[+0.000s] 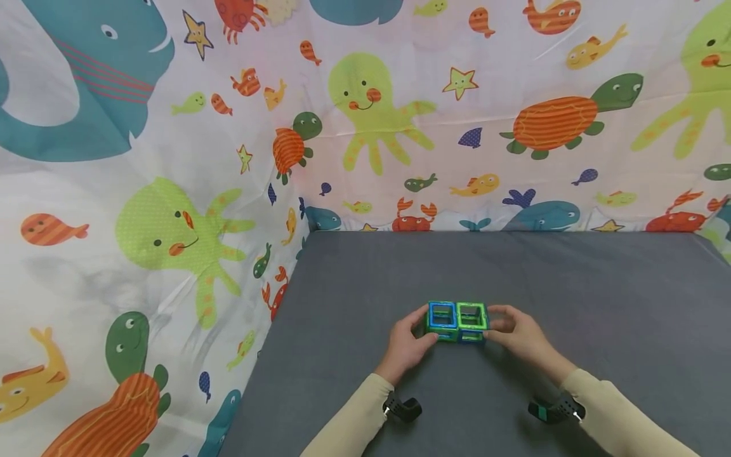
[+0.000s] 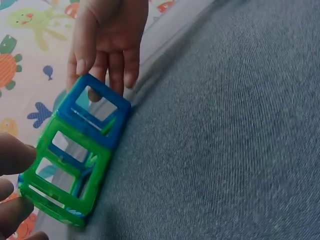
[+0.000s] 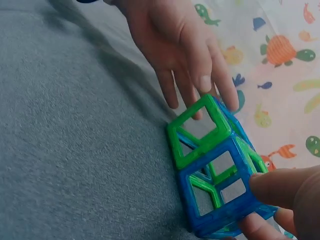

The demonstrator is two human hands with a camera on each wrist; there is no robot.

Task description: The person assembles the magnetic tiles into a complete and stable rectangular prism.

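Note:
Two joined cubes of magnetic tiles (image 1: 457, 318), open-framed in blue and green, rest on the grey table and form one low block. My left hand (image 1: 405, 348) grips the block's left end, its thumb at the front lower edge and a finger along the side. On the other end is my right hand (image 1: 522, 335), thumb near the front corner and fingers at the back corner. The left wrist view shows the blue face of the block (image 2: 114, 135) towards the right hand (image 2: 112, 35). In the right wrist view, the left hand (image 3: 172, 45) touches the green end.
The grey cloth-covered table (image 1: 354, 273) stretches out around the block. A white sheet (image 1: 411, 101) printed with sea animals hangs along the back and left sides. Dark straps with small devices (image 1: 404, 408) sit on both wrists.

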